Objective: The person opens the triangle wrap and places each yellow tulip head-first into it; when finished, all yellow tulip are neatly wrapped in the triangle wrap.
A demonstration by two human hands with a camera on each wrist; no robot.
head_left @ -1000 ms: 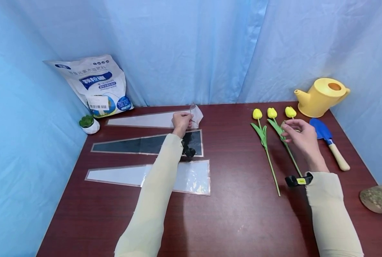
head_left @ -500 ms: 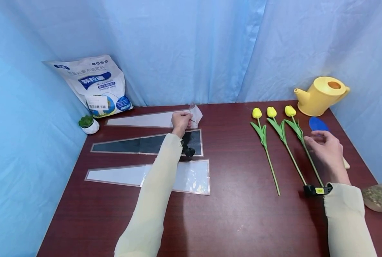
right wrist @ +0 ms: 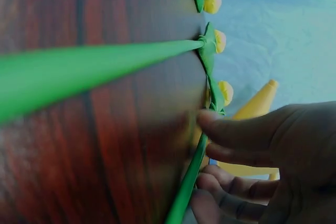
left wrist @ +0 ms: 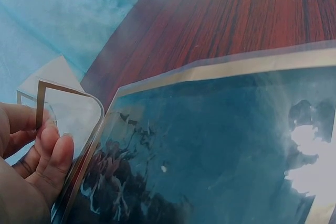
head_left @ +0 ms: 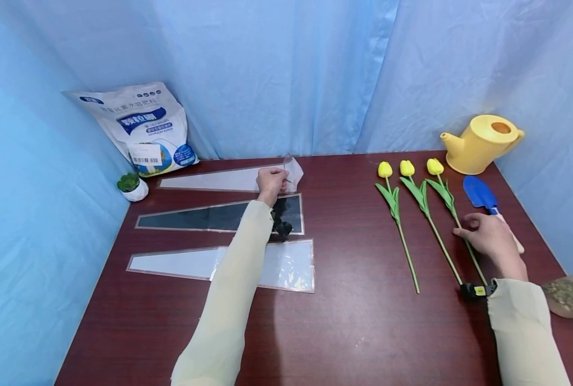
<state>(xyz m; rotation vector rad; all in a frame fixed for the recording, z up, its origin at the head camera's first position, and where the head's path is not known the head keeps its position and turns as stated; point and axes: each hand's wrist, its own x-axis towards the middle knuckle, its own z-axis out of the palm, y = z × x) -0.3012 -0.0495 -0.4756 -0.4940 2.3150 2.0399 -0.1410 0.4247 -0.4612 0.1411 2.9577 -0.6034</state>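
Note:
My left hand (head_left: 269, 183) pinches the turned-up wide end of the farthest white flower sleeve (head_left: 218, 178), a tapering plastic one. In the left wrist view its thumb and fingers grip the clear, gold-edged film (left wrist: 79, 106). My right hand (head_left: 492, 240) is at the stem of the rightmost yellow tulip (head_left: 434, 166), thumb on one side and loosely bent fingers on the other. The right wrist view has the thumb apart from the fingers beside the green stem (right wrist: 191, 174). Left of it lie a middle tulip (head_left: 407, 168) and a left tulip (head_left: 385, 170).
A black sleeve (head_left: 190, 217) and another white sleeve (head_left: 170, 263) lie nearer, under the left forearm. Right of the tulips are a blue trowel (head_left: 479, 192), a yellow watering can (head_left: 481, 145) and a bag of dried bits (head_left: 568, 297). A fertiliser bag (head_left: 141, 128) and potted succulent (head_left: 133, 187) stand left.
The right hand has moved right and nearer to me, from above the middle and right tulips down to the rightmost stem. The left hand keeps its hold on the sleeve.

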